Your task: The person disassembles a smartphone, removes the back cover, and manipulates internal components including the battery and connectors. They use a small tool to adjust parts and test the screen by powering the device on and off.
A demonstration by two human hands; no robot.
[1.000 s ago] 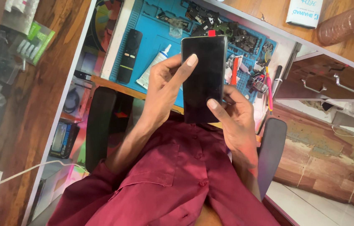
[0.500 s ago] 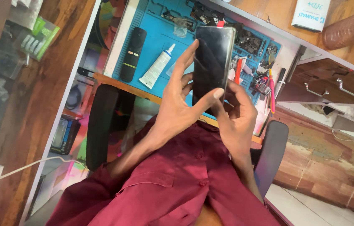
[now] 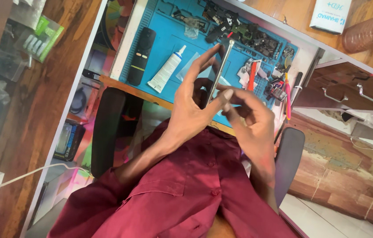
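My left hand [image 3: 193,105] grips a black smartphone [image 3: 220,70] by its edges, thumb on one side and fingers on the other. The phone is turned edge-on to the camera, so only its thin side shows, above the blue work mat [image 3: 169,39]. My right hand [image 3: 250,117] is just right of the phone, its fingers touching the lower edge near my left thumb. Both hands are raised over my lap, in front of my dark red shirt.
On the mat lie a black remote [image 3: 141,55], a white glue tube [image 3: 166,69], an orange-handled tool [image 3: 252,76] and several small phone parts at the far edge. Black chair armrests [image 3: 107,128] flank me. A wooden drawer unit [image 3: 349,94] stands at right.
The phone has been rotated from screen facing the camera to edge-on. My left hand shifted its grip around it and my right hand moved to its lower edge.
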